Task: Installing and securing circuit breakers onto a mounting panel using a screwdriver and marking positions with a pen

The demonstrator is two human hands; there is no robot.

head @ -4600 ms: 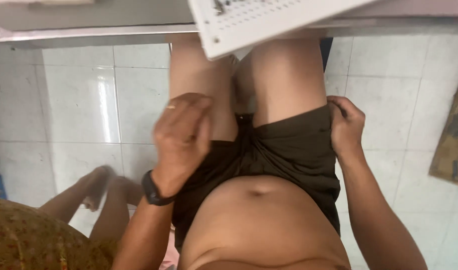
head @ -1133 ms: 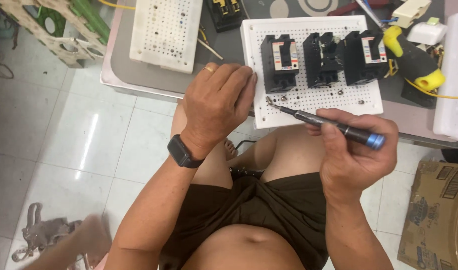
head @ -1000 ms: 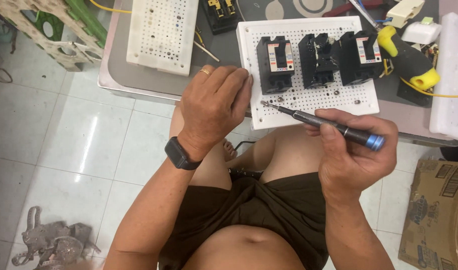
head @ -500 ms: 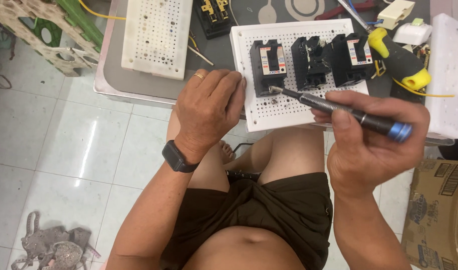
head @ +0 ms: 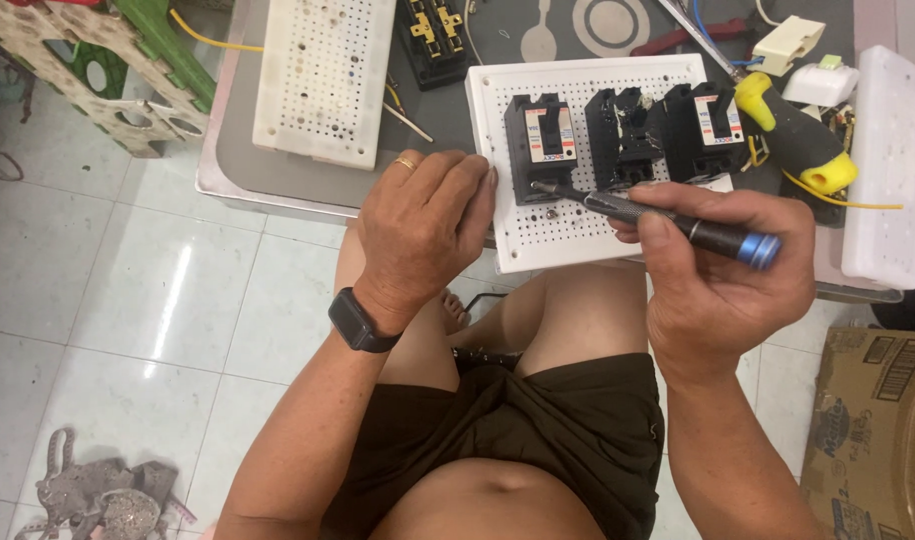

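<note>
Clearly, the slim dark screwdriver (head: 668,220) has a blue cap.

The left hand (head: 423,225) lies palm down, knuckles up and fingers curled forward, its fingertips pressed at the near left edge of the white pegboard (head: 588,215). Its wrist is bent slightly, and the forearm slants down and left away from that board. The right hand (head: 723,285) sits just below the board's near right corner, the grip closed around a slim screwdriver (head: 658,215), thumb laid along the shaft, probably pinching against the index finger. The right forearm runs straight down from the board.
</note>
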